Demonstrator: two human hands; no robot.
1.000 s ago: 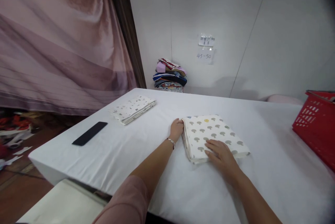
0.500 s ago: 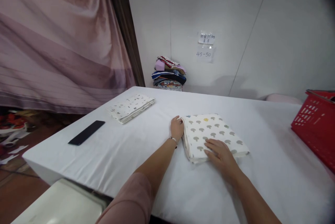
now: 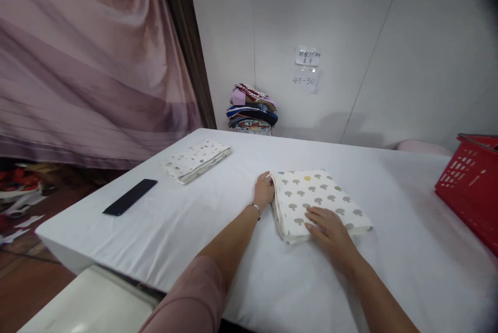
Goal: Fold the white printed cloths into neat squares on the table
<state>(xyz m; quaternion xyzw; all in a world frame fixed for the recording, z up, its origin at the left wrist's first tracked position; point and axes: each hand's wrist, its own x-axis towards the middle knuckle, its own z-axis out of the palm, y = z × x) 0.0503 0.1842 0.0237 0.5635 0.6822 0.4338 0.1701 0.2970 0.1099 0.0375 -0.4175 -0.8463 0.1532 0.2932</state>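
A folded white cloth with grey mushroom prints (image 3: 317, 195) lies on the white-covered table (image 3: 194, 229). At its left folded edge is my left hand (image 3: 264, 189), fingers curled round the layers near the far corner. My right hand (image 3: 329, 229) rests on the cloth's near part, palm down with the fingers spread. Further left lies a second folded cloth with small dark prints (image 3: 196, 159), which neither hand touches.
A black phone-like slab (image 3: 130, 197) lies at the table's left. A red perforated basket (image 3: 469, 193) stands at the right. Behind the table is a stack of folded fabrics (image 3: 252, 110) by the wall. A pink curtain (image 3: 89, 63) hangs at the left.
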